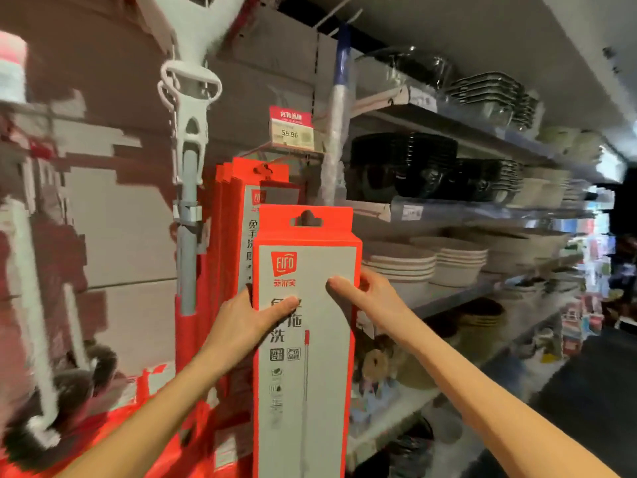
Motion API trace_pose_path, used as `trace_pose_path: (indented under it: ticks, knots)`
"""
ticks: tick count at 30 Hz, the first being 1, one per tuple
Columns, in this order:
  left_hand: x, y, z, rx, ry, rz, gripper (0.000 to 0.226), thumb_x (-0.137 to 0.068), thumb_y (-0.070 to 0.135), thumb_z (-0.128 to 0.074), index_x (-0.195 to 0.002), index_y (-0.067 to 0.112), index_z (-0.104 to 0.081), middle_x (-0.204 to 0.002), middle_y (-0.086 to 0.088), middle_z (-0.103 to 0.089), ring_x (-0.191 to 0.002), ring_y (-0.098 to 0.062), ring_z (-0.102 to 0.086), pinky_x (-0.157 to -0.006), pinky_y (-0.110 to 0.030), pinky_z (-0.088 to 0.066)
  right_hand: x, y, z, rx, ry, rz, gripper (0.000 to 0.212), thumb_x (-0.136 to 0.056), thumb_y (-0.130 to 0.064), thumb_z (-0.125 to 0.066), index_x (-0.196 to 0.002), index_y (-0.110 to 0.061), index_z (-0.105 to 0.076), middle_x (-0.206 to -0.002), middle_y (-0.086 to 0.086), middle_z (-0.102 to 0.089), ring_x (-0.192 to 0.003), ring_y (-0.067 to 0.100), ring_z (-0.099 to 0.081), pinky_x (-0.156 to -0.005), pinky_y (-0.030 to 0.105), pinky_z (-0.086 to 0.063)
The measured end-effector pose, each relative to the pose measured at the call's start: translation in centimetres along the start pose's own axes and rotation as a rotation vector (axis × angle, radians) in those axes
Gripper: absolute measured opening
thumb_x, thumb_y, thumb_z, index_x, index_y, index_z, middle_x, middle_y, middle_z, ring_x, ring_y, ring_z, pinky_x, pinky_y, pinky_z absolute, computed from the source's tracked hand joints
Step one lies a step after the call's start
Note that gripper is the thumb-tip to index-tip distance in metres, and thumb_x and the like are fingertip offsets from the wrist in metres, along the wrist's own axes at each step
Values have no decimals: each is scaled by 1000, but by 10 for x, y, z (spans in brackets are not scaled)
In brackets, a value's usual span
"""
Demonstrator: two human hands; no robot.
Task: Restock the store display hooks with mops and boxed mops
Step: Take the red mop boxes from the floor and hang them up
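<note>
I hold a tall red and grey boxed mop upright in front of me with both hands. My left hand grips its left edge, thumb across the front. My right hand grips the right edge, thumb on the grey panel. The hang slot in the box's red top tab is empty and sits below the display hook. Behind it, several identical boxed mops hang on the hook under a red price tag. A white and grey mop hangs to their left.
A wrapped blue and white pole hangs right of the price tag. Shelves on the right carry dark bowls, pale bowls and clear trays. A white handle with a dark brush head hangs at far left. The left side is smeared.
</note>
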State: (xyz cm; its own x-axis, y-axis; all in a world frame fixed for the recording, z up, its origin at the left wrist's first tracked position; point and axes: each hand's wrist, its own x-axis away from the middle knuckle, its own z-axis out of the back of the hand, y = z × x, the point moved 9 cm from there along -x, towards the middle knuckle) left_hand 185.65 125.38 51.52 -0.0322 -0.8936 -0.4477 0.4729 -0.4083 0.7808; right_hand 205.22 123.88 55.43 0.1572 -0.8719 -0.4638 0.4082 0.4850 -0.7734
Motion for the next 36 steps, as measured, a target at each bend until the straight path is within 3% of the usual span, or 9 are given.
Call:
trace_pose_path:
  ticks: [3, 8, 11, 16, 18, 22, 28, 33, 36]
  knots:
    - [-36, 1, 10, -35, 108, 23, 58, -63, 67, -66, -108, 31, -63, -106, 10, -70, -90, -7, -60, -74, -26, -41, -49, 5, 1, -18, -35, 57, 28, -88, -40, -61, -114, -29, -61, -106, -16, -69, -95, -4, -66, -83, 19, -52]
    - [-96, 3, 24, -41, 244, 4, 44, -74, 55, -68, -106, 26, -63, -97, 14, -66, -82, 1, -58, -68, -18, -40, -121, 12, 6, -129, -55, 155, 58, -75, -60, -65, -117, -20, -64, -114, -4, -70, -105, 12, -66, -98, 45, -49]
    - [-120, 6, 30, -30, 293, -22, 67, -57, 74, -57, -104, 27, -64, -98, 16, -68, -89, 2, -61, -70, -18, -42, -152, 14, 11, -152, -54, 207, 43, -83, -50, -65, -115, -22, -65, -113, -5, -70, -105, 9, -66, -98, 39, -50]
    - [-142, 8, 42, -51, 427, -66, 78, -52, 78, -49, -105, 24, -65, -98, 15, -66, -90, -1, -60, -76, -23, -44, -188, 8, 8, -172, -85, 303, 30, -88, -37, -60, -113, -21, -65, -107, -12, -70, -98, -2, -65, -82, 13, -48]
    - [-148, 4, 44, -8, 448, -42, 75, -51, 78, -51, -102, 25, -66, -93, 18, -65, -90, 5, -60, -72, -17, -42, -200, 8, 2, -174, -127, 312, 33, -87, -43, -58, -114, -24, -64, -107, -14, -70, -98, -2, -66, -81, 13, -50]
    - [-155, -10, 41, -1, 454, 0, 74, -55, 78, -62, -105, 24, -64, -100, 13, -68, -92, 2, -61, -77, -21, -44, -216, 17, -10, -175, -196, 313, 31, -90, -41, -57, -116, -25, -62, -105, -17, -68, -95, -4, -66, -74, 9, -50]
    - [-154, -25, 38, -11, 502, 39, 72, -58, 75, -55, -108, 24, -65, -102, 13, -69, -98, -4, -64, -87, -32, -50, -225, 31, -21, -176, -258, 311, 45, -78, -55, -57, -116, -31, -59, -106, -18, -68, -97, -4, -66, -79, 11, -51]
    - [-146, -30, 30, -97, 487, 75, 42, -81, 57, -58, -110, 27, -61, -100, 16, -64, -87, 7, -58, -70, -10, -38, -217, 40, -29, -148, -318, 305, 52, -76, -61, -54, -120, -33, -54, -106, -22, -65, -98, -4, -64, -80, 14, -51]
    - [-143, -30, 31, -112, 471, 91, 41, -86, 52, -56, -117, 25, -59, -106, 14, -64, -89, 10, -56, -70, -9, -37, -214, 40, -29, -174, -329, 293, 58, -72, -63, -54, -121, -32, -52, -111, -17, -65, -101, 2, -63, -87, 24, -51]
